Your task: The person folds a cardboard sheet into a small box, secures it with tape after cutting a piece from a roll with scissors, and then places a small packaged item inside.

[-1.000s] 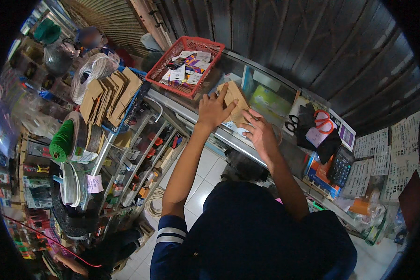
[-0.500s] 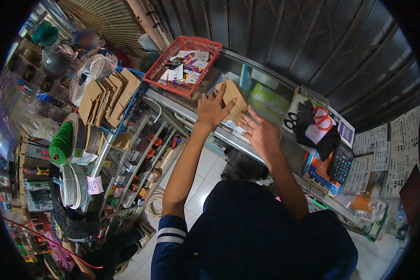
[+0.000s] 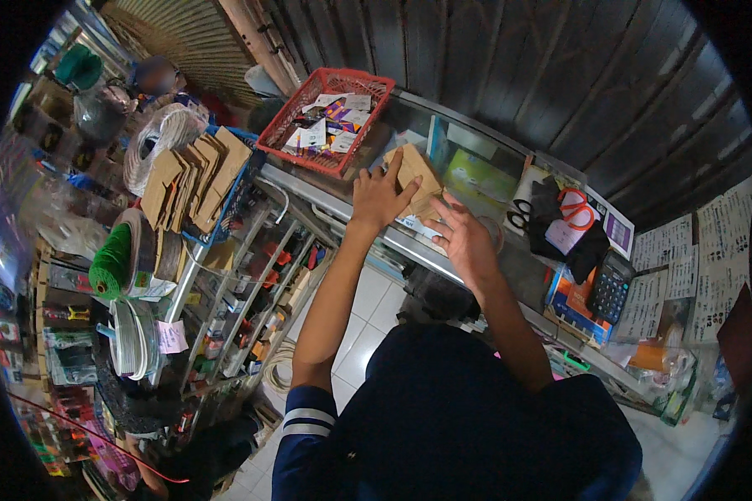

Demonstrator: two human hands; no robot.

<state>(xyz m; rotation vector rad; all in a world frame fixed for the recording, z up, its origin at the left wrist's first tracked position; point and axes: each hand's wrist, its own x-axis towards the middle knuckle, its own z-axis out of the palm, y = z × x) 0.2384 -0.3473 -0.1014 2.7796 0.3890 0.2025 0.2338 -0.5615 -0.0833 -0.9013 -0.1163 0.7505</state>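
Note:
A small brown piece of folded paper or cardboard (image 3: 418, 174) lies on the glass-topped counter. My left hand (image 3: 382, 199) presses flat on its left side, fingers and thumb spread. Close to its lower right corner is my right hand (image 3: 468, 244), palm turned partly inward and fingers apart, with nothing visible in it. I cannot tell whether its fingertips touch the brown piece. Just beyond my left hand stands a red plastic basket (image 3: 267, 136) with many white, purple and yellow packets (image 3: 340, 125).
Scissors with orange handles (image 3: 577, 209), a black cloth (image 3: 583, 259) and a calculator (image 3: 612, 288) lie on the counter's right part. On the left, a blue basket (image 3: 228, 225) holds folded cardboard (image 3: 221, 179), beside green twine (image 3: 111, 263) and crowded shelves. Someone's arm (image 3: 146, 476) shows at lower left.
My right hand's fingers have bent a little and shifted slightly. My left hand and the brown piece stay in nearly the same place.

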